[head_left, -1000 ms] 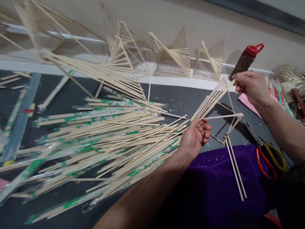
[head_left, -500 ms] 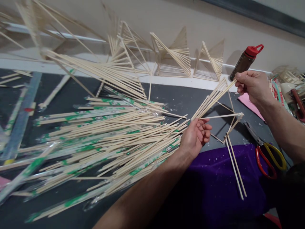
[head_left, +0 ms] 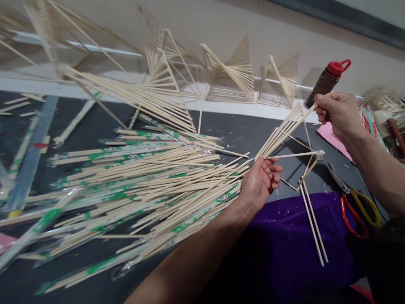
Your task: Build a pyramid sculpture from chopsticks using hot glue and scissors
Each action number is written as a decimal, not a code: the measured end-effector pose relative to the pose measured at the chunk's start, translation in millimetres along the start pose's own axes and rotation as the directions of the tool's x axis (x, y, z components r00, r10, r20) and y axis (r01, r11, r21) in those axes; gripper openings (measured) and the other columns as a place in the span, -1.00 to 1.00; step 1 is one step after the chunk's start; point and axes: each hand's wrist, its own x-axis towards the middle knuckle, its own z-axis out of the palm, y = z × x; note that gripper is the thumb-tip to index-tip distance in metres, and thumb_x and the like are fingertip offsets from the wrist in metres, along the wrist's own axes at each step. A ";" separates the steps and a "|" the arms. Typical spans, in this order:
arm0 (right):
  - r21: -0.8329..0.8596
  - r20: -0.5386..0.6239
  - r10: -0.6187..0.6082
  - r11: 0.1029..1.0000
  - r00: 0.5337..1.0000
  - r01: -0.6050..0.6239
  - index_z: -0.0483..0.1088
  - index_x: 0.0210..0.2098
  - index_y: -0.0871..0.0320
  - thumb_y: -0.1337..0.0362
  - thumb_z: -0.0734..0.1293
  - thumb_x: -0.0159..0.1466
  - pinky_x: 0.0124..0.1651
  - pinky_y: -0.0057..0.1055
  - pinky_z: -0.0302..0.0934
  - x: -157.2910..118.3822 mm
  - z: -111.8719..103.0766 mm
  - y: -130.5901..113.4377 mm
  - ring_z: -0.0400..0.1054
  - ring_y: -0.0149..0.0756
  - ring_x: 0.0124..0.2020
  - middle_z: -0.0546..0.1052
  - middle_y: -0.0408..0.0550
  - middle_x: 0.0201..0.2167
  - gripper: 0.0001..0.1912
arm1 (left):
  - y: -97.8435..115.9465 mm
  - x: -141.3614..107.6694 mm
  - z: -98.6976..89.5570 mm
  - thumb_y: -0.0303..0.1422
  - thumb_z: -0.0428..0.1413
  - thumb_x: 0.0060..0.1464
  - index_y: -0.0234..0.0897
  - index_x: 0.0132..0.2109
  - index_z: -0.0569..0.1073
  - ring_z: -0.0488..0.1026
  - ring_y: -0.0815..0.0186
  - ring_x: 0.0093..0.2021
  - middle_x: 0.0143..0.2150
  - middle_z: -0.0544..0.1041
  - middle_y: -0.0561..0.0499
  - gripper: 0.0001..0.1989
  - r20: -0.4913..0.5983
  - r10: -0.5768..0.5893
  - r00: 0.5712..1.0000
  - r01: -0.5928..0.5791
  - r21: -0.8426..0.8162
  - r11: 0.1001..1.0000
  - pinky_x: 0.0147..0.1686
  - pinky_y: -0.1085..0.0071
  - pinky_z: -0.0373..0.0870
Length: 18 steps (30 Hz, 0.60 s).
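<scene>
My right hand [head_left: 337,112] pinches the upper end of a thin wooden stick [head_left: 294,126] that slants down to the left. My left hand [head_left: 264,179] is at the lower ends of the slanting sticks, its thumb and fingertip closed against a stick end and the other fingers curled. Several parallel sticks [head_left: 278,128] lean side by side between the hands, part of a small open stick frame [head_left: 297,155]. Two loose-looking legs [head_left: 313,223] of that frame stick out over the purple cloth [head_left: 294,211].
Many sticks [head_left: 158,185], some in green-printed wrappers, cover the table's left and middle. Finished-looking twisted stick frames [head_left: 230,76] stand along the wall. Scissors [head_left: 351,194] lie at right, below pink paper [head_left: 335,139] and a red-capped bottle [head_left: 325,82]. A ruler [head_left: 34,156] lies far left.
My right hand has shifted very slightly right with the stick end. The fan of sticks looks a little more spread. My left hand has stayed nearly in place.
</scene>
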 end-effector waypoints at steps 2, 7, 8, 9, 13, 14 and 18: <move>-0.014 -0.007 0.002 1.000 1.000 -0.003 0.30 -0.59 0.15 0.12 0.49 0.16 -0.73 -0.58 0.05 -0.5 1.0 -0.8 0.17 -0.58 -0.73 0.35 -0.23 -0.69 -0.63 | 0.0 0.1 -0.3 -0.26 -0.22 0.37 -0.39 -0.27 0.43 0.24 0.47 -0.69 -0.54 0.43 0.00 -0.58 0.002 0.000 1.000 0.000 0.000 1.000 -0.73 0.57 0.06; -0.019 -0.006 0.024 1.000 1.000 -0.024 0.29 -0.55 0.13 0.17 0.46 0.20 -0.69 -0.55 0.08 0.7 -1.0 4.6 0.20 -0.55 -0.72 0.37 -0.22 -0.67 -0.67 | 0.4 1.2 -1.0 -0.28 -0.21 0.37 -0.40 -0.27 0.44 0.23 0.48 -0.69 -0.55 0.43 0.00 -0.59 0.011 0.002 1.000 -0.002 -0.003 1.000 -0.73 0.58 0.07; -0.014 -0.006 0.026 1.000 1.000 -0.026 0.29 -0.55 0.13 0.17 0.45 0.21 -0.68 -0.55 0.08 0.8 -1.4 6.2 0.21 -0.55 -0.72 0.37 -0.22 -0.67 -0.67 | 0.5 1.6 -1.2 -0.29 -0.20 0.36 -0.40 -0.28 0.44 0.23 0.48 -0.69 -0.55 0.43 0.00 -0.59 0.015 -0.001 1.000 0.001 -0.006 1.000 -0.72 0.58 0.07; -0.008 -0.005 0.027 1.000 1.000 -0.027 0.30 -0.55 0.13 0.18 0.45 0.21 -0.68 -0.54 0.08 0.8 -1.6 7.6 0.21 -0.55 -0.71 0.37 -0.22 -0.67 -0.68 | 0.6 1.9 -1.4 -0.28 -0.20 0.36 -0.40 -0.28 0.44 0.23 0.48 -0.69 -0.55 0.42 0.00 -0.59 0.018 -0.004 1.000 0.004 -0.008 1.000 -0.72 0.58 0.08; 0.011 0.003 0.040 0.999 0.999 -0.040 0.31 -0.55 0.14 0.18 0.45 0.20 -0.70 -0.55 0.05 -0.7 -0.1 11.4 0.19 -0.55 -0.72 0.37 -0.21 -0.66 -0.69 | 0.7 2.8 -1.7 -0.28 -0.17 0.36 -0.39 -0.29 0.45 0.23 0.48 -0.70 -0.56 0.42 0.01 -0.60 0.021 -0.015 1.000 0.015 -0.010 1.000 -0.73 0.58 0.07; 0.016 0.003 0.043 0.999 0.999 -0.043 0.31 -0.56 0.14 0.18 0.46 0.19 -0.70 -0.56 0.03 -1.1 0.6 12.0 0.19 -0.56 -0.72 0.37 -0.21 -0.67 -0.68 | 0.8 2.9 -1.7 -0.28 -0.17 0.36 -0.39 -0.29 0.45 0.23 0.49 -0.70 -0.56 0.42 0.01 -0.61 0.019 -0.016 1.000 0.016 -0.011 1.000 -0.73 0.58 0.06; 0.048 -0.002 0.066 0.997 0.998 -0.066 0.33 -0.56 0.15 0.15 0.47 0.16 -0.72 -0.59 -0.01 -2.3 2.5 14.6 0.18 -0.56 -0.73 0.38 -0.21 -0.68 -0.68 | 0.9 3.1 -1.4 -0.27 -0.19 0.37 -0.41 -0.28 0.44 0.24 0.49 -0.71 -0.57 0.42 0.01 -0.59 0.008 -0.018 1.000 0.018 -0.019 1.000 -0.74 0.59 0.06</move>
